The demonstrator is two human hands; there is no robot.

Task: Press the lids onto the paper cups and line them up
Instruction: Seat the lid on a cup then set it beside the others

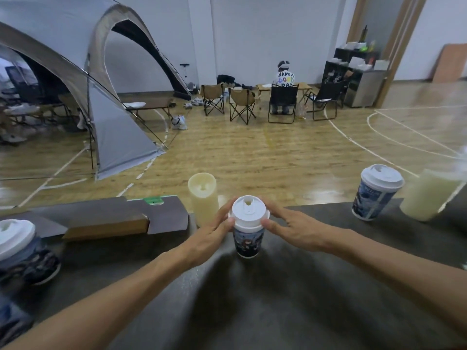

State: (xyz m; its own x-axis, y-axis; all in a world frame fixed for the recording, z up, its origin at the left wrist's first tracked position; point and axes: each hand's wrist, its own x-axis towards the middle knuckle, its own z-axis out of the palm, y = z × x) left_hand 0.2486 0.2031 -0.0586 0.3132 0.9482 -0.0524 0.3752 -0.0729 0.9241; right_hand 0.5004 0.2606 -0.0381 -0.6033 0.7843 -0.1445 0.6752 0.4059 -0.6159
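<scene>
A printed paper cup stands upright at the middle of the dark table, with a white lid on its rim. My left hand holds the lid's left side and my right hand holds its right side, fingers curled around the edge. A second lidded cup stands at the right near the far edge. A third lidded cup stands at the far left, blurred.
A cream stack of lids or cups stands just behind the middle cup. A flat brown cardboard box lies at the back left. A pale translucent stack leans at the far right. Beyond the table are a tent, folding chairs and a seated person.
</scene>
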